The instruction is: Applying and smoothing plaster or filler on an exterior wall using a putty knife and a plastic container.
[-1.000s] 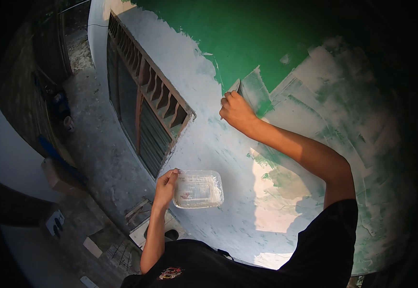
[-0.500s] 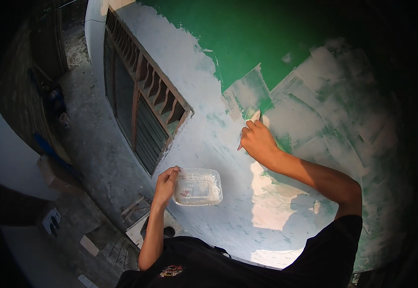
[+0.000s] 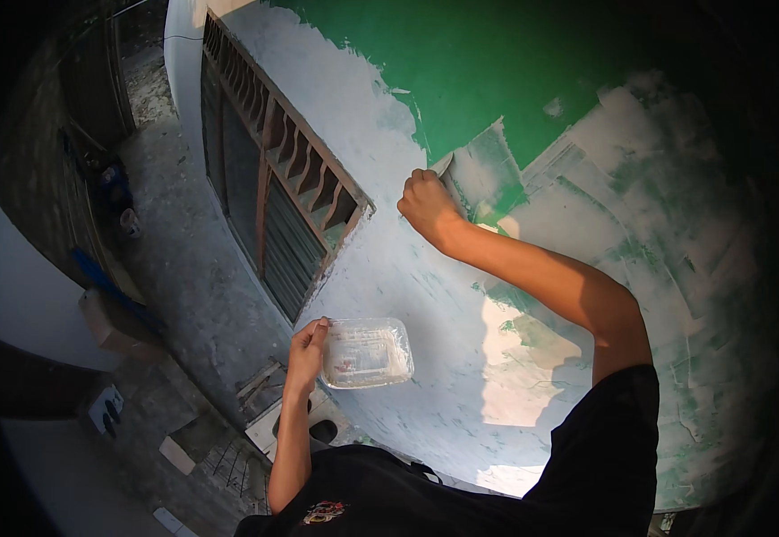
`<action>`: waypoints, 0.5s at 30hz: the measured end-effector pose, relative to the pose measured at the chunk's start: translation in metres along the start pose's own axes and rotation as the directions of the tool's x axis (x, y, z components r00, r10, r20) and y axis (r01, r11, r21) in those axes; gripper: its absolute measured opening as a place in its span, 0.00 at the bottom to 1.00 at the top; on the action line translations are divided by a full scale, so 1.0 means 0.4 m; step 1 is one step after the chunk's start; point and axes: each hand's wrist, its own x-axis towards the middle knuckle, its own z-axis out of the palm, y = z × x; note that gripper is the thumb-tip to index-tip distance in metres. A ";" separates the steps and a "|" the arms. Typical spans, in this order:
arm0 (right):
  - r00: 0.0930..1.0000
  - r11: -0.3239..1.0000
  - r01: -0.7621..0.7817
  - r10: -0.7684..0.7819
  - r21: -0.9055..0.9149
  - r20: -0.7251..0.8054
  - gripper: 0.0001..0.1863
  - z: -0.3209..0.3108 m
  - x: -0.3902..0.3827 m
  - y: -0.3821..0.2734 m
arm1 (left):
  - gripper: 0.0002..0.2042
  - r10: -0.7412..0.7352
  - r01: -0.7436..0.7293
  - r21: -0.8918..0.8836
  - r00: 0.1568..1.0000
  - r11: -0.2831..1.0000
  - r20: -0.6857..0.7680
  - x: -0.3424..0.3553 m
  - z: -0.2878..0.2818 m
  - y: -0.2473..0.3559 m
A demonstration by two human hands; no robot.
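Observation:
My left hand grips the rim of a clear rectangular plastic tub by its left side. Whitish smears line the inside of the tub. Farther up, my right hand is closed round a putty knife, whose blade shows as a small piece above the fingers. Its handle is hidden in my fist. The blade is against or very close to the wall, at the left side of a thin whitish patch of filler spread over the green paint.
A brown-framed window with wavy wooden slats is set in the wall at left. Below lies a grey concrete floor with a blue object, a box-like block and several other items. Rough grey-white filler covers the wall at right.
My right hand has moved left with the putty knife, from the lower part of the whitish patch to its left side. My left hand still holds the tub in nearly the same place.

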 end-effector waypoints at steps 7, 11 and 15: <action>0.999 0.989 0.053 -0.054 0.139 0.005 0.09 0.040 -0.173 -0.035 | 0.16 0.015 -0.015 -0.018 1.000 1.000 0.017 0.033 -0.019 -0.010; 0.996 0.980 0.075 -0.081 0.183 0.030 0.07 0.004 -0.230 -0.051 | 0.17 0.019 -0.020 0.009 0.999 1.000 0.036 0.026 -0.004 0.016; 0.994 0.969 0.072 -0.089 0.236 0.062 0.07 -0.028 -0.197 -0.049 | 0.17 0.006 -0.008 0.031 0.999 0.999 0.042 0.012 -0.006 0.027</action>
